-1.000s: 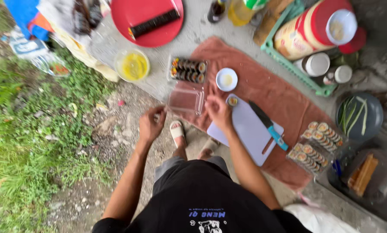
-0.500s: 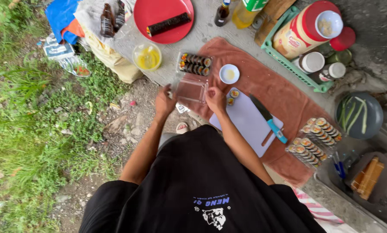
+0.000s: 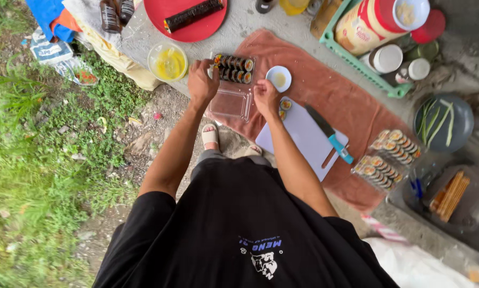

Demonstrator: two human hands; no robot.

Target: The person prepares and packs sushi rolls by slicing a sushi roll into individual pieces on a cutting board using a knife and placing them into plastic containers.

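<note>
Your left hand is gripping the clear plastic hinged box steady; at three o'clock, your right hand is curling, its grip unclear.

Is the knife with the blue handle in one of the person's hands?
No, the knife lies on the white cutting board, apart from both hands, which are at the clear plastic tray.

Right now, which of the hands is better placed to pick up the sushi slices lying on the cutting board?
Probably the right hand: it hovers just beside the sushi slices at the cutting board corner, while the left hand rests on the clear sushi tray.
</note>
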